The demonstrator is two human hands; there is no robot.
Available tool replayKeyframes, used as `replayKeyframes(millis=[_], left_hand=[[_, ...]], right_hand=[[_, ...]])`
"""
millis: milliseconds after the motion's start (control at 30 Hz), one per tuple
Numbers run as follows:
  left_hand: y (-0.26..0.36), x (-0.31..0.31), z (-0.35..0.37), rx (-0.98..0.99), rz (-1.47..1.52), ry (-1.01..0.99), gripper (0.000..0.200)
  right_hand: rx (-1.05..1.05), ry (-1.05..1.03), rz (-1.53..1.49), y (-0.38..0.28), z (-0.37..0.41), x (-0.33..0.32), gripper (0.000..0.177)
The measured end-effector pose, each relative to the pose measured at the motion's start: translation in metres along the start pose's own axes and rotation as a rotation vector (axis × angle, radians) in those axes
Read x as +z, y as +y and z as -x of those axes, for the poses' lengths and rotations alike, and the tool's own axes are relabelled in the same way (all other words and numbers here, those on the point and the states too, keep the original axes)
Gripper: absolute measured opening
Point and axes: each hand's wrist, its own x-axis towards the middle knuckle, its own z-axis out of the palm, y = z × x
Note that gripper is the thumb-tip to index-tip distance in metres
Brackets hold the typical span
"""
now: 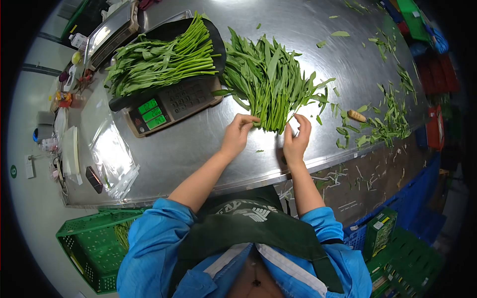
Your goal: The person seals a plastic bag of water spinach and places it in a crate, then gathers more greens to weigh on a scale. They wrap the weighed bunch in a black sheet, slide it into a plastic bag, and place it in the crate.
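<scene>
A bunch of long-leaved greens (271,82), looking like water spinach, lies on the steel table with its cut stem ends toward me. My left hand (238,133) is at the left edge of the stem ends, thumb and forefinger closed on the greens there. On the other side, my right hand (298,139) has its thumb and forefinger bent round the edge of the stems, seemingly pinching a thin stem. Left of the bunch, a digital scale (171,105) with lit green displays carries a black pan (218,49) heaped with more greens (161,62).
Loose leaves and trimmings (390,116) lie at the right, with a brown-handled tool (356,116) among them. Clear plastic bags (112,154) and a phone (94,180) lie at the left. A green crate (94,248) stands below the table's left edge.
</scene>
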Motion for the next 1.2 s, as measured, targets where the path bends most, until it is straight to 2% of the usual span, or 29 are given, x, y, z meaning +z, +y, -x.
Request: replayKeyframes(millis=[33,133,200,267,333,400,467,533,567,600,667,733,767,800,833,867,900,933,967,1000,1067,1133,1200], left_hand=[[-0.001,0.003,-0.003,0.0,0.0,0.001,0.003],[-0.005,0.016,-0.012,-0.014,-0.02,-0.037,0.003],[-0.008,0.022,-0.019,0.046,-0.148,-0.082,0.005],[-0.009,0.023,-0.024,0.104,-0.121,-0.068,0.006],[-0.005,0.019,-0.024,-0.1,-0.19,-0.19,0.007],[-0.014,0.016,-0.001,-0.148,-0.218,-0.248,0.004],[-0.013,0.019,0.007,-0.178,-0.249,-0.307,0.001],[0.008,0.018,0.001,-0.244,0.291,0.124,0.002],[0.049,0.03,-0.016,-0.13,0.464,0.218,0.004],[0.056,0.07,-0.011,-0.153,-0.051,-0.139,0.021],[0.068,0.101,-0.007,-0.137,-0.561,-0.484,0.038],[0.088,0.103,-0.005,0.263,-0.647,-0.595,0.027],[0.095,0.104,-0.004,0.462,-0.693,-0.646,0.022],[0.079,0.092,-0.011,0.561,-0.593,-0.581,0.017],[0.065,0.081,-0.019,0.664,-0.5,-0.515,0.012],[0.042,0.062,-0.032,0.692,-0.428,-0.233,0.015],[0.043,0.042,-0.042,0.537,-0.473,-0.181,0.016],[0.026,0.033,-0.051,0.494,-0.595,-0.132,0.021],[0.023,0.027,-0.055,0.475,-0.575,-0.139,0.028],[0.016,0.021,-0.055,0.48,-0.575,-0.139,0.028],[0.001,0.008,-0.058,0.545,-0.744,-0.223,0.031],[-0.004,0.001,-0.06,0.527,-0.714,-0.241,0.027],[-0.001,-0.001,-0.058,0.604,-0.673,-0.232,0.026]], right_hand=[[-0.063,-0.064,-0.102,-0.007,-0.005,0.004,0.025],[-0.178,-0.239,-0.058,-0.016,-0.032,0.015,0.024],[-0.23,-0.31,-0.027,-0.008,-0.045,0.026,0.027],[-0.282,-0.382,0.003,-0.002,-0.048,0.031,0.029],[-0.345,-0.441,0.056,0.002,-0.048,0.033,0.032],[-0.348,-0.453,0.063,0.001,-0.045,0.031,0.033],[-0.314,-0.373,-0.039,-0.005,-0.047,0.022,0.031],[-0.082,-0.047,-0.189,-0.007,-0.029,0.012,0.029],[0.111,0.022,-0.181,-0.007,-0.016,0.007,0.03],[0.384,0.068,-0.334,-0.008,-0.002,0.01,0.038],[0.563,0.104,-0.43,0.019,0.026,0.032,0.044],[0.589,0.109,-0.496,0.019,0.019,0.027,0.051],[0.728,0.124,-0.566,0.011,0.006,0.019,0.054],[0.869,0.143,-0.638,0.01,-0.003,0.013,0.057],[0.961,-0.008,-0.749,0.035,-0.002,0.013,0.06],[0.932,-0.142,-0.622,0.06,-0.001,0.02,0.059],[0.803,-0.259,-0.48,0.037,-0.015,0.02,0.059],[0.675,-0.375,-0.335,0.012,-0.029,0.019,0.059],[0.611,-0.418,-0.099,0.042,-0.024,0.045,0.055],[0.573,-0.509,-0.029,0.023,-0.038,0.037,0.043],[0.799,-0.637,-0.388,0.022,-0.054,0.021,0.034],[0.776,-0.523,-0.368,0.023,-0.061,0.0,0.025],[0.941,-0.42,-0.644,0.032,-0.062,-0.005,0.02]])
